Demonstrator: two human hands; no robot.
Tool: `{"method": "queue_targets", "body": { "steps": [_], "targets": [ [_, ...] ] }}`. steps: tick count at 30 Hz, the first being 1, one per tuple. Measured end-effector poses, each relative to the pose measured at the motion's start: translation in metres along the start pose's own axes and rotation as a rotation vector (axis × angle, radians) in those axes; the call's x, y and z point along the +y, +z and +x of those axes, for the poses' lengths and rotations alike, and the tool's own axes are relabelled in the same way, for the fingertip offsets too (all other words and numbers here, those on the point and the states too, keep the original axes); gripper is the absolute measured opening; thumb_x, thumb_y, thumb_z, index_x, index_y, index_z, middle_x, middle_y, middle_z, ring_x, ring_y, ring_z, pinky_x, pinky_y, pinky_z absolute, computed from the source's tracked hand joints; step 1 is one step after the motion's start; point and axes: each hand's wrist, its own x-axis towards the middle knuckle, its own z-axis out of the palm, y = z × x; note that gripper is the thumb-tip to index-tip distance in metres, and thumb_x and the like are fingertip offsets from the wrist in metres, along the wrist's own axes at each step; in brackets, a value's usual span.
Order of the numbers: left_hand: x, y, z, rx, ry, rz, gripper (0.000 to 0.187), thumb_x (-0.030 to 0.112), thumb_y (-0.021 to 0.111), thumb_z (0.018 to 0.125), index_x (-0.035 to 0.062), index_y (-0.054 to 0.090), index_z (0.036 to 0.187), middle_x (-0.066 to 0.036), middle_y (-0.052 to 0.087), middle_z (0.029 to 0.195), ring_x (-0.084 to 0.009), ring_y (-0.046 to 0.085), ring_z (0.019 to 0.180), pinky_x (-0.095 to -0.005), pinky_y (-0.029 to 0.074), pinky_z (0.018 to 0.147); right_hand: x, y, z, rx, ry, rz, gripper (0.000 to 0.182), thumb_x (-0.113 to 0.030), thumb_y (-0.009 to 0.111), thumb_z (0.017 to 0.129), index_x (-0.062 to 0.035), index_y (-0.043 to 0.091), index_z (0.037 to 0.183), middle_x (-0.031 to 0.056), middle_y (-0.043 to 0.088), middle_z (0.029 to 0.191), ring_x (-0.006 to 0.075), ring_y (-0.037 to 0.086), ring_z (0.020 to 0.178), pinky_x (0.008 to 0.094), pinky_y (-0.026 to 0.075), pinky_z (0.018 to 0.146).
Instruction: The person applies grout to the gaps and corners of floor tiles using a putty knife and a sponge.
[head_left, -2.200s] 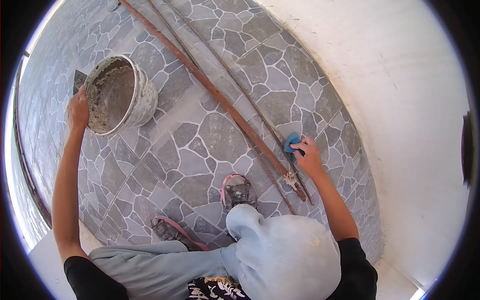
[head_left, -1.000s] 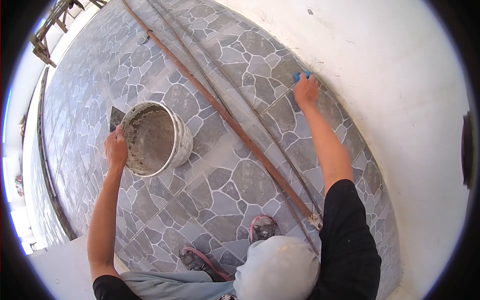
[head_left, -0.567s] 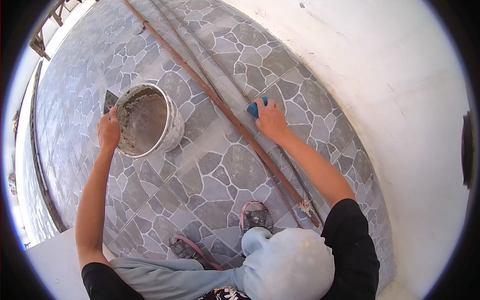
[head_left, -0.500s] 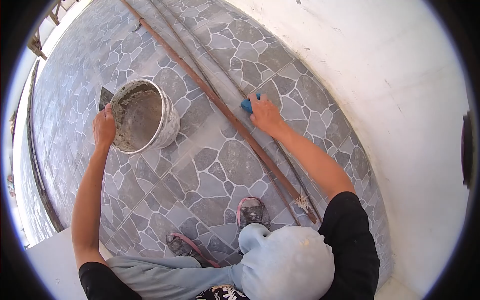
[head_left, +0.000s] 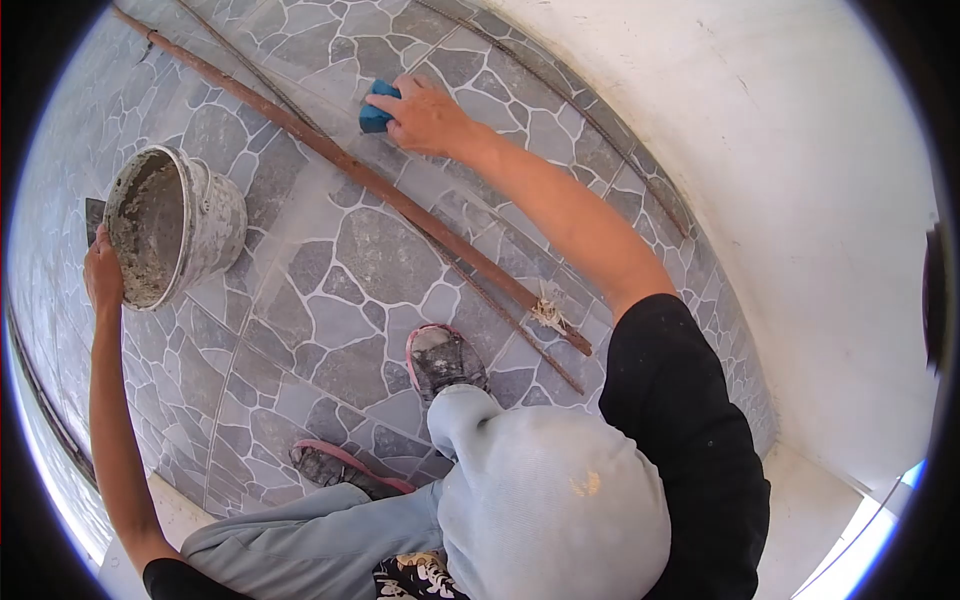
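Note:
My right hand (head_left: pixel 425 113) presses a blue sponge (head_left: pixel 375 108) onto the grey stone-pattern tiled floor (head_left: pixel 340 300), just beyond a rusty metal bar (head_left: pixel 350 170). At the far left, my left hand (head_left: pixel 102 275) grips the rim of a grout-caked bucket (head_left: pixel 172 222), which is tipped toward me. A dark flat trowel blade (head_left: pixel 94 212) pokes out behind that hand. I am crouched, with my knee in light trousers (head_left: pixel 545 490) low in the view.
Thin rebar rods (head_left: pixel 480 295) lie alongside the rusty bar, with another rod (head_left: pixel 600 135) near the white wall (head_left: pixel 800 200) on the right. My sandalled feet (head_left: pixel 440 360) stand on the tiles. A white ledge (head_left: pixel 180 505) borders the floor at the bottom left.
My right hand has slid the sponge across the tiles, from near the wall to beside the rusty bar. The view has swung, so the bucket now sits further left. My left hand stays on the rim.

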Motion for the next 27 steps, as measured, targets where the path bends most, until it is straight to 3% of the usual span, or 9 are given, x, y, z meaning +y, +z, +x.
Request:
{"method": "queue_targets", "body": {
  "steps": [2, 3, 9, 13, 17, 19, 21, 24, 27],
  "targets": [
    [-0.005, 0.003, 0.002, -0.018, 0.010, 0.001, 0.067, 0.054, 0.037, 0.105, -0.0015, 0.068, 0.124, -0.029, 0.068, 0.119, -0.0439, 0.062, 0.118, -0.0478, 0.044, 0.101, -0.014, 0.008, -0.034, -0.241, -0.051, -0.123, 0.041, -0.012, 0.065, 0.085, -0.0155, 0.070, 0.126, 0.0164, 0.059, 0.116, 0.0351, 0.058, 0.113, 0.0452, 0.048, 0.093],
    [-0.008, 0.004, 0.005, -0.026, 0.002, 0.014, 0.066, 0.054, 0.038, 0.105, -0.0011, 0.069, 0.124, -0.028, 0.069, 0.119, -0.0434, 0.063, 0.117, -0.0477, 0.044, 0.100, -0.013, -0.002, -0.066, -0.203, 0.005, -0.043, 0.044, -0.005, 0.065, 0.079, -0.0165, 0.073, 0.121, 0.0106, 0.061, 0.113, 0.0304, 0.058, 0.111, 0.0432, 0.047, 0.091],
    [0.000, 0.002, -0.009, 0.038, -0.054, -0.003, 0.066, 0.056, 0.040, 0.104, 0.0004, 0.071, 0.120, -0.027, 0.070, 0.115, -0.0425, 0.064, 0.111, -0.0470, 0.045, 0.098, -0.014, -0.148, -0.288, -0.359, 0.159, -0.041, 0.045, 0.006, 0.068, 0.069, -0.0106, 0.076, 0.110, 0.0114, 0.065, 0.101, 0.0327, 0.061, 0.099, 0.0445, 0.049, 0.088],
    [0.000, 0.003, -0.005, 0.006, -0.108, -0.105, 0.066, 0.057, 0.040, 0.103, 0.0014, 0.071, 0.121, -0.027, 0.070, 0.118, -0.0420, 0.064, 0.114, -0.0463, 0.044, 0.100, -0.012, -0.120, -0.240, -0.308, 0.116, -0.038, 0.040, 0.005, 0.071, 0.069, -0.0083, 0.077, 0.105, 0.0097, 0.068, 0.095, 0.0309, 0.062, 0.097, 0.0429, 0.050, 0.085],
    [-0.005, 0.002, -0.004, 0.052, -0.060, -0.024, 0.065, 0.056, 0.040, 0.103, 0.0025, 0.070, 0.124, -0.027, 0.069, 0.121, -0.0422, 0.062, 0.119, -0.0460, 0.043, 0.103, -0.009, -0.008, -0.066, -0.095, -0.114, 0.020, 0.029, 0.002, 0.073, 0.073, -0.0081, 0.078, 0.099, 0.0087, 0.067, 0.089, 0.0300, 0.062, 0.087, 0.0411, 0.051, 0.080],
    [0.009, -0.003, -0.009, 0.012, -0.062, 0.004, 0.064, 0.056, 0.040, 0.103, 0.0033, 0.068, 0.128, -0.027, 0.068, 0.123, -0.0432, 0.060, 0.122, -0.0463, 0.042, 0.105, 0.000, 0.050, 0.027, -0.019, -0.174, -0.061, 0.019, -0.011, 0.070, 0.081, -0.0092, 0.078, 0.099, 0.0080, 0.070, 0.095, 0.0308, 0.064, 0.098, 0.0406, 0.052, 0.086],
    [0.009, 0.005, -0.005, 0.011, -0.061, 0.009, 0.064, 0.056, 0.039, 0.104, 0.0034, 0.068, 0.128, -0.028, 0.067, 0.124, -0.0437, 0.060, 0.123, -0.0464, 0.042, 0.106, -0.002, 0.064, 0.078, -0.032, -0.175, -0.125, 0.022, -0.012, 0.070, 0.084, -0.0098, 0.076, 0.104, 0.0097, 0.069, 0.104, 0.0315, 0.063, 0.105, 0.0417, 0.051, 0.089],
    [0.006, -0.010, -0.007, 0.046, -0.012, 0.072, 0.065, 0.056, 0.039, 0.103, 0.0036, 0.068, 0.128, -0.028, 0.067, 0.124, -0.0443, 0.059, 0.123, -0.0465, 0.042, 0.106, -0.010, 0.066, 0.065, 0.021, -0.238, -0.085, 0.020, -0.013, 0.068, 0.088, -0.0077, 0.074, 0.107, 0.0164, 0.063, 0.114, 0.0341, 0.060, 0.106, 0.0440, 0.049, 0.091],
    [-0.008, 0.002, 0.001, -0.026, -0.062, -0.042, 0.064, 0.058, 0.042, 0.102, 0.0055, 0.068, 0.128, -0.025, 0.068, 0.125, -0.0423, 0.061, 0.120, -0.0455, 0.043, 0.105, -0.022, 0.011, -0.043, -0.088, -0.162, -0.068, 0.021, -0.006, 0.067, 0.086, -0.0043, 0.075, 0.105, 0.0147, 0.059, 0.098, 0.0335, 0.060, 0.096, 0.0434, 0.050, 0.082]
  ]
}}
